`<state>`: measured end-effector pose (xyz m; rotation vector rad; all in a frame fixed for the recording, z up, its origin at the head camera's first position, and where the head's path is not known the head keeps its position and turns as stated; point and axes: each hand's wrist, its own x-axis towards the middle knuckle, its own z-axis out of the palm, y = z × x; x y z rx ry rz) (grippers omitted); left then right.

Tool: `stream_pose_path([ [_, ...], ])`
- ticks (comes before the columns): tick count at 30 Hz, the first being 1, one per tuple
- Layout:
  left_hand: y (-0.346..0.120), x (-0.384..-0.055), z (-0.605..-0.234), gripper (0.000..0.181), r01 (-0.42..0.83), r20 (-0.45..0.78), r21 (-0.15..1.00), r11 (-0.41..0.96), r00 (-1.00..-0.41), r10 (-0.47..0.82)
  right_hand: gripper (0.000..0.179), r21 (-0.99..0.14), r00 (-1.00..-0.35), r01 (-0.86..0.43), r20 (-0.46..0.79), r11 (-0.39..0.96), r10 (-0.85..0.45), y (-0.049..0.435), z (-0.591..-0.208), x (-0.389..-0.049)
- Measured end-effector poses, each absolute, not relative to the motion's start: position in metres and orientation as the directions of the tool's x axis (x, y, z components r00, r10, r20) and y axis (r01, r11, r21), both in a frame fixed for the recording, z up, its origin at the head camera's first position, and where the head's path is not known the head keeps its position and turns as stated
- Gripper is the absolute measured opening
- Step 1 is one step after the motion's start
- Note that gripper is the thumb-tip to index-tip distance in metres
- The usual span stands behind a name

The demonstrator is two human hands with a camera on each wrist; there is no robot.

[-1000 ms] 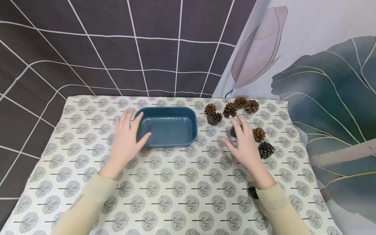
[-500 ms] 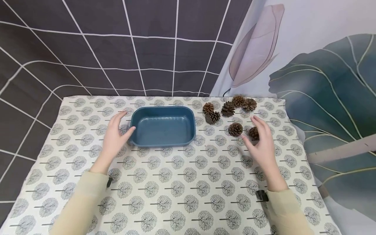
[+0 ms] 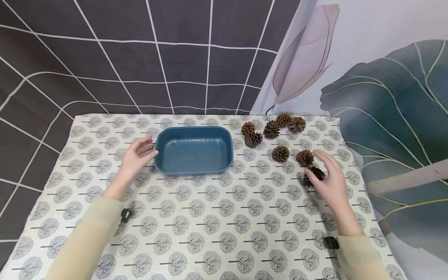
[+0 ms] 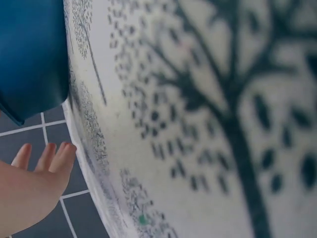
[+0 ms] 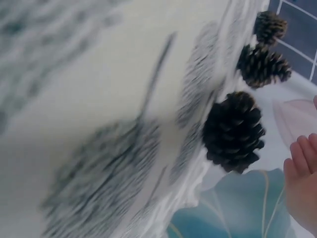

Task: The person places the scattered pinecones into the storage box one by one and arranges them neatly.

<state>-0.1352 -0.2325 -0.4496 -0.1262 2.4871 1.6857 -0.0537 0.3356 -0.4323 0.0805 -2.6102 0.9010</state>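
Note:
A blue rectangular plastic bin (image 3: 194,171) stands on the tree-print tablecloth. My left hand (image 3: 134,157) is at its left end, thumb tip right at the rim, fingers loosely bent and holding nothing. In the left wrist view its fingertips show below the bin wall (image 4: 34,64). My right hand (image 3: 330,181) is spread over the near right pine cones, thumb and fingers apart. A dark pine cone (image 3: 316,175) lies partly hidden beneath the thumb, and a browner one (image 3: 305,158) sits just beyond it. The right wrist view shows a gap between the hand (image 5: 302,181) and the dark cone (image 5: 234,131).
Another pine cone (image 3: 280,154) lies left of the right hand. Farther back are several more, including one pair (image 3: 252,139) near the bin's right end and a cluster (image 3: 284,120) at the table's back edge. Dark checked cloth (image 3: 185,62) hangs behind the table.
My right hand has moved right and toward me, from above the middle cones to the near right ones. My left hand has drawn back leftward from over the bin to beside its rim.

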Motion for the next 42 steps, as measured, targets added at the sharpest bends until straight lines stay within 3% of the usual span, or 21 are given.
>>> stream_pose_path([
  [10, -0.238, -0.141, -0.459, 0.066, -0.178, -0.203, 0.957, 0.227, -0.975, 0.088, 0.07, -0.566, -0.942, -0.187, 0.334, 0.803, 0.016, 0.361, -0.442, -0.038],
  [18, -0.238, -0.144, -0.472, 0.045, -0.153, -0.148, 0.988, -0.026, -0.979, 0.138, 0.072, -0.513, -0.925, -0.273, 0.373, 0.814, -0.075, 0.373, -0.448, -0.035],
  [24, -0.24, -0.147, -0.478, 0.046, -0.186, -0.16, 0.974, -0.13, -0.969, 0.187, 0.076, -0.462, -0.922, -0.307, 0.36, 0.832, -0.14, 0.378, -0.452, -0.035],
  [35, -0.242, -0.15, -0.483, 0.04, -0.204, -0.163, 0.964, -0.171, -0.961, 0.225, 0.077, -0.393, -0.935, -0.301, 0.299, 0.869, -0.189, 0.381, -0.455, -0.037],
  [42, -0.24, -0.151, -0.483, 0.04, -0.212, -0.168, 0.961, -0.179, -0.958, 0.233, 0.079, -0.287, -0.926, -0.336, 0.275, 0.897, -0.259, 0.377, -0.455, -0.039],
])
